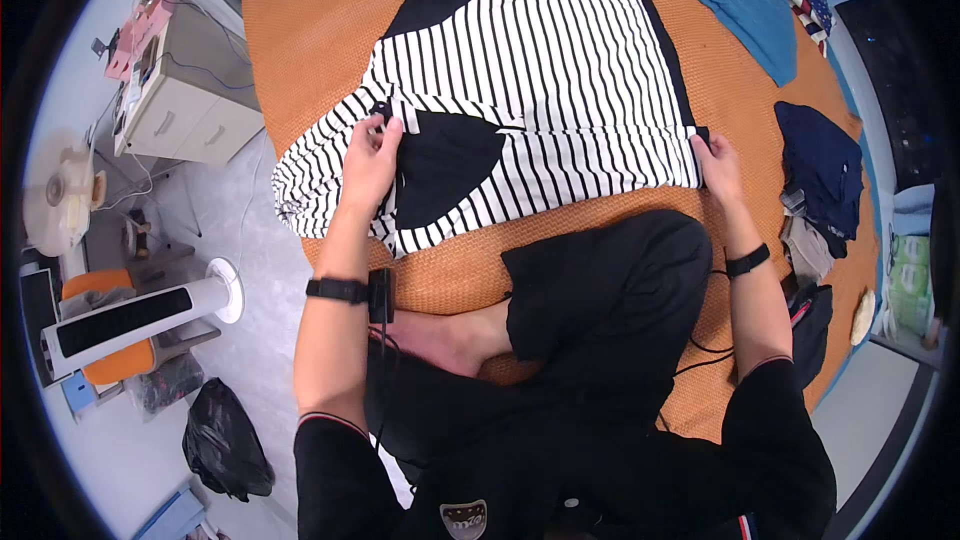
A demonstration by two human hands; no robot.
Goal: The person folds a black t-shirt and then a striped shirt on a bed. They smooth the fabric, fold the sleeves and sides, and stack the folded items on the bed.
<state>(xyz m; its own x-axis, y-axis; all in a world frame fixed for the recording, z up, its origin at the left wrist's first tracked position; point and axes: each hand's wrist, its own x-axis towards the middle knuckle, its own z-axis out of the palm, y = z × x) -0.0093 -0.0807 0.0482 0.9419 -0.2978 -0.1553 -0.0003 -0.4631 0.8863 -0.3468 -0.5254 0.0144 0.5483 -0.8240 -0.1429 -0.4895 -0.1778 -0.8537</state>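
A black-and-white striped top (570, 60) lies spread on a woven orange-brown mat (330, 22), with its black hem to the right. One black sleeve (431, 4) sticks out at the far side; a black section (450, 165) lies across the nearer half. At the left end, bunched striped cloth (311, 172) looks like a hood. My left hand (371, 165) pinches the top near its neck, between thumb and fingers. My right hand (721, 169) grips the near corner of the black hem. The fingertips of both hands are partly hidden by cloth.
My bent leg in black shorts (615, 277) rests just before the top. Dark folded clothes (821, 165) lie at the right, a blue cloth (720, 7) at the far right. Beyond the mat's left edge stand a white tower fan (135, 319), a cabinet (187, 105) and a black plastic bag (225, 439).
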